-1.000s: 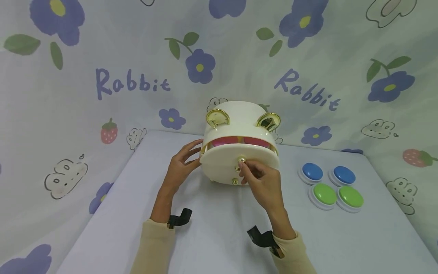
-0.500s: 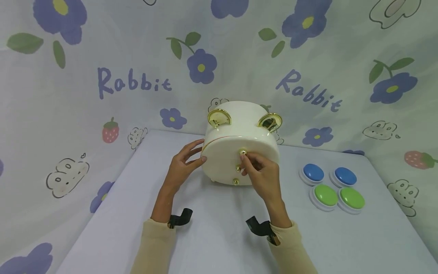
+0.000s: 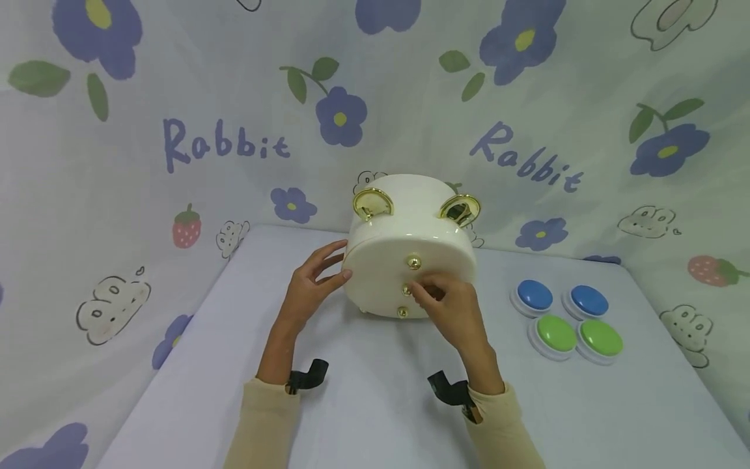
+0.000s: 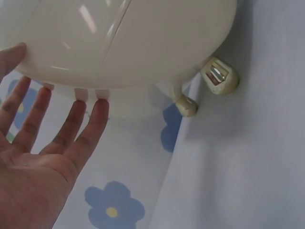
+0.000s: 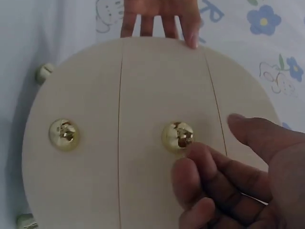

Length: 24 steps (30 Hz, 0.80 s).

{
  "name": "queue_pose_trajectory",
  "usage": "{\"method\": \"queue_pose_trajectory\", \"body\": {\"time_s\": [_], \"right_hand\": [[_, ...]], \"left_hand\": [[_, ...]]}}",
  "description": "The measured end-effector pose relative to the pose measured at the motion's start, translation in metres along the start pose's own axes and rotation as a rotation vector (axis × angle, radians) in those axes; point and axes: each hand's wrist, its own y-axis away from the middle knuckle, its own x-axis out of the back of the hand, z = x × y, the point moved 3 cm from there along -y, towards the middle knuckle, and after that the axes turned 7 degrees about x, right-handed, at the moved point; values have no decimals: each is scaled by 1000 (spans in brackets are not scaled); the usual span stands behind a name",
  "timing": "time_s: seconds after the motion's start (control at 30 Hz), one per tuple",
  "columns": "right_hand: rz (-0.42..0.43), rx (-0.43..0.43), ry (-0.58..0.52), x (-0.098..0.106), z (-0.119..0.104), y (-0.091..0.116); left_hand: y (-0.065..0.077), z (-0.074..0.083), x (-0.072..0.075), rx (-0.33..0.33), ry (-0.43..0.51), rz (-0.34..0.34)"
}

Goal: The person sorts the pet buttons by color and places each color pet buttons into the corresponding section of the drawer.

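A glossy cream box with gold ears (image 3: 410,225) and drawers in its front stands on the table. Its front bears a top knob (image 3: 414,262), a middle knob (image 5: 178,137) and a bottom knob (image 5: 64,135), all gold. My left hand (image 3: 307,286) rests against the box's left side, fingertips on the side and thumb at the front edge. My right hand (image 3: 454,309) is at the middle knob. Its fingers are loosely bent beside that knob, and in the right wrist view the thumb stands apart from it. All the drawers sit flush.
Right of the box lie two blue push buttons (image 3: 535,295) and two green push buttons (image 3: 556,333) on white bases. A patterned cloth (image 3: 228,189) hangs behind the white table (image 3: 363,391). Small feet (image 4: 219,76) raise the box.
The top drawer stood pulled out a second ago, showing pink inside, and was then pushed in. My right hand has left the top knob and moved down to the middle one.
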Motion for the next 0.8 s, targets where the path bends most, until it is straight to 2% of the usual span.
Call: {"method": "queue_pose_trajectory", "body": {"time_s": [0.1,0.2,0.27,0.47,0.57,0.8], "right_hand": [[-99,-75,85,-2,10,7],[-130,-146,31,-10,18,12],[-128,-156,6,-17,20,14],[-12,-161,-9,-34,22,18],[63,-179,-32,-37,23,20],[167,-142,-74,-40,24,21]], "left_hand": [[1,0,0,-2,-12,16],[0,0,-1,-7,-22,48],[0,0,-2,-7,-27,69],[-1,-2,-3,0,-20,93],[0,-2,-3,7,-15,92],[-1,-1,-3,9,-26,96]]}}
